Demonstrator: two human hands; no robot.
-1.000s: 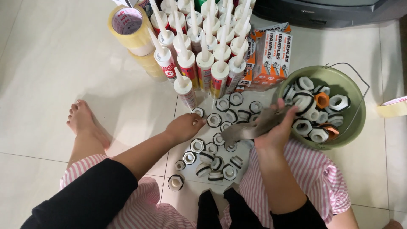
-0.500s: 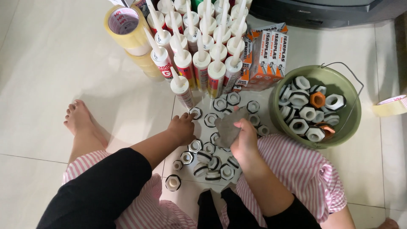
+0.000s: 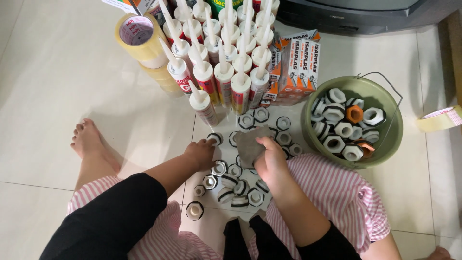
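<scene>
Gripping grey cloth tight in curled right hand. Left hand, fingers bent, touching floor fittings. Best wiping one fitting at a time

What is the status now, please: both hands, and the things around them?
Left hand resting on a white hex fitting on the floor. Right hand gripping a grey cloth over the fittings. Green bucket of fittings at right; sealant cartridges ahead.

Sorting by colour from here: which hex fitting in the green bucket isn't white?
The orange hexagonal plastic fitting near the middle of the round green plastic bucket; the ones around it are white. A second orange one peeks out lower down.
</scene>
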